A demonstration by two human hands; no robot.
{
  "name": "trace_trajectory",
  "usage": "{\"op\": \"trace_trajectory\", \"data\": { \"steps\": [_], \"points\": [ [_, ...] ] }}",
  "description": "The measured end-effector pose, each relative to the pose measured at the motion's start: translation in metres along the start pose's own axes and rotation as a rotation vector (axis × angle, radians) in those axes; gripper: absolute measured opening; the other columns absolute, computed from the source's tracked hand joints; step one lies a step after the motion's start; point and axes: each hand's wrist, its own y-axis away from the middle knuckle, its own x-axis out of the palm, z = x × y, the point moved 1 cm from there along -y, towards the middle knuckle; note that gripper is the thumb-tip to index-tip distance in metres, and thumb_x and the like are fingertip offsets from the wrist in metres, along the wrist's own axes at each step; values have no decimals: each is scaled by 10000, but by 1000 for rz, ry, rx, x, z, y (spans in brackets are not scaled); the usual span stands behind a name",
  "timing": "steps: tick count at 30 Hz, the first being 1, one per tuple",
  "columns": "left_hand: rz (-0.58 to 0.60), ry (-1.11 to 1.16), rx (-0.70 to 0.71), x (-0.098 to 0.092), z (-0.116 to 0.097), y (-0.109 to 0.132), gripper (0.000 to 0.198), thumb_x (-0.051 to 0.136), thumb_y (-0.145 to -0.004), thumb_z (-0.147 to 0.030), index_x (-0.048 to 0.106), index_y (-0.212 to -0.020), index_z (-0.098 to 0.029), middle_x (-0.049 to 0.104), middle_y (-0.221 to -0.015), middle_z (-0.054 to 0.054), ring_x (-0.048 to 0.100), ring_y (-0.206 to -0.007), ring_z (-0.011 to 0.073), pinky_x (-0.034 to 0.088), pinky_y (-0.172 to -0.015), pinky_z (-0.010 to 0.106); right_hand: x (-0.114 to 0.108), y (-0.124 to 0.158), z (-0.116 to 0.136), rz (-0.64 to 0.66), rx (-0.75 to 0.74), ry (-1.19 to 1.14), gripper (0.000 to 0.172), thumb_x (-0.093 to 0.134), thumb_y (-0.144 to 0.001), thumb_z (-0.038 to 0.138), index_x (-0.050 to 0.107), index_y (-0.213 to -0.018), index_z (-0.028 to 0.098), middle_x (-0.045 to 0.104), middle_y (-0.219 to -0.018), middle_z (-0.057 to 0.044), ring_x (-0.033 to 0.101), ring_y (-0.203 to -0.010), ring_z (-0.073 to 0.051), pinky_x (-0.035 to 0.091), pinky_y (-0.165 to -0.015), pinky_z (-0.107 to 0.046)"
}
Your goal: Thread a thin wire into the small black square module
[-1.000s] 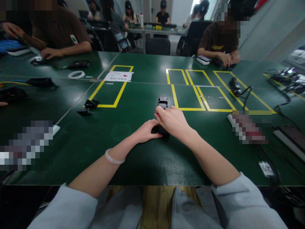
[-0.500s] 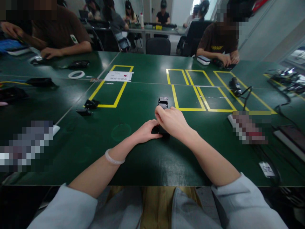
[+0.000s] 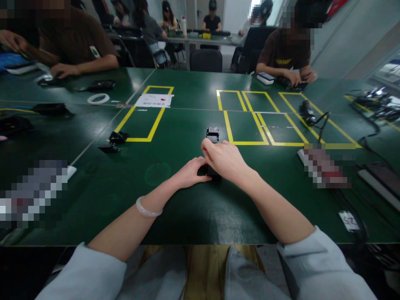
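Green tabletop (image 3: 181, 221) spans your station, marked with yellow tape outlines (image 3: 246, 143) and crossed by pale seams. On it, centrally before you, lies a black device (image 3: 213, 133), outside the outlines and near the closest corner of those on the right. Its far end shows beyond your knuckles; its dark near end shows below them; the middle is covered.

Your left hand (image 3: 193, 173) is bent about the near part of the device, thumb along the near end and fingers at the left side, gripping it. Your right hand (image 3: 226, 156) is curled over the middle, thumb and forefinger drawn in; the fingertips are hidden, so what they pinch cannot be told. A pale bracelet (image 3: 149, 208) circles your left wrist.

To your left, two small black pieces (image 3: 118, 136) lie at the near corner of the left-hand outline, and a white sheet (image 3: 153, 100) lies across its upper part. A white ring (image 3: 98, 98) lies left of the sheet. To your right, a black cylindrical object (image 3: 307, 113) with a cable lies within the rightmost outline. Across the table, two people in brown shirts (image 3: 284, 50) sit with their hands at the tabletop.
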Motion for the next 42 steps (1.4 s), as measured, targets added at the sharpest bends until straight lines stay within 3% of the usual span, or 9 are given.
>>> {"op": "trace_trajectory", "data": {
  "steps": [8,16,23,30,38,42],
  "points": [
    [-7,12,7,-1,-1,1,522,707,-792,-393,544,-1244,-189,584,-1292,97,550,-1174,301,432,-1007,443,0,1,-1,-15,-7,3,305,272,-1003,356,527,-989,189,694,-740,-39,596,-633,-170,245,-633,-291],
    [0,1,-11,0,3,1,492,712,-781,-413,576,-1196,-187,600,-1250,106,545,-1175,312,432,-1001,467,-3,0,0,6,26,-4,231,312,-969,231,527,-1033,172,699,-770,-52,597,-643,-164,262,-641,-286],
    [5,7,-2,-1,0,2,508,704,-788,-403,555,-1233,-209,577,-1301,97,542,-1188,310,431,-1005,468,-1,0,-1,-2,17,13,306,282,-1003,364,528,-991,182,700,-758,-59,610,-656,-177,261,-642,-289],
    [16,-6,-8,0,1,1,435,703,-785,-437,603,-1121,-180,617,-1205,99,560,-1138,302,437,-986,454,-1,-2,-1,-5,33,15,220,314,-968,231,519,-1028,178,697,-765,-54,617,-666,-170,257,-616,-289],
    [12,-3,0,0,1,1,481,701,-792,-419,578,-1198,-192,600,-1243,102,549,-1160,307,420,-1005,467,1,-2,-1,12,32,19,295,282,-1002,349,524,-1009,180,702,-780,-64,617,-682,-175,264,-646,-291],
    [14,2,-6,0,1,1,458,701,-790,-435,594,-1153,-177,609,-1216,105,560,-1136,305,438,-983,465,2,-2,-1,12,43,16,239,306,-981,260,529,-1012,178,700,-781,-57,608,-670,-166,252,-628,-288]
  ]
}}
